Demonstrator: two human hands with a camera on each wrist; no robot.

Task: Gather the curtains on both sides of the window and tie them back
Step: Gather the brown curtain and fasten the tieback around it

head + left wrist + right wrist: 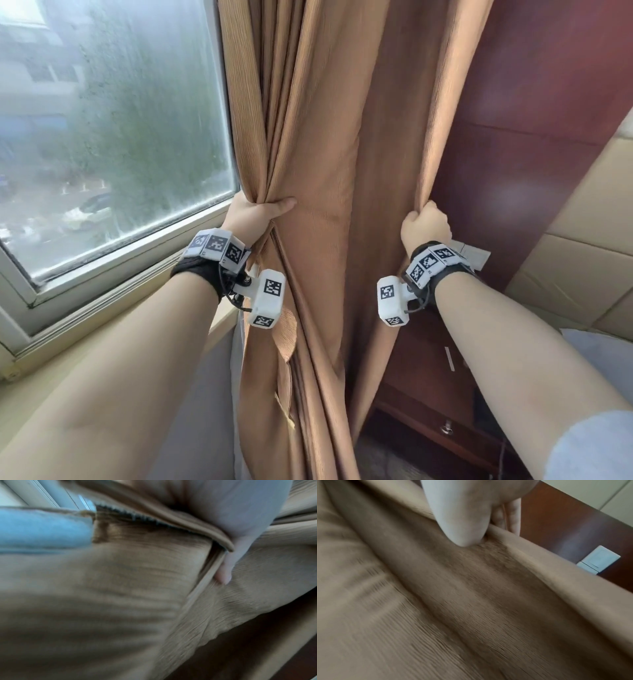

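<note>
A tan ribbed curtain (318,144) hangs to the right of the window (113,130). My left hand (260,210) grips the bunched folds at the curtain's window-side edge, thumb lying across the cloth. My right hand (424,224) grips the curtain's other edge near the wooden panel, fingers curled over the hem. Between the two hands the cloth spreads in a wide flat fold. In the left wrist view the thumb (224,574) presses into the curtain (120,588). In the right wrist view the thumb (464,534) lies on the cloth (471,601), with the fingers (513,516) behind its edge. No tie-back is in sight.
A dark red wooden panel (534,137) stands behind the curtain, with a white wall switch (599,559) on it. A padded beige headboard (589,260) is at right. The window sill (113,291) runs at lower left. A low wooden cabinet (435,404) sits below.
</note>
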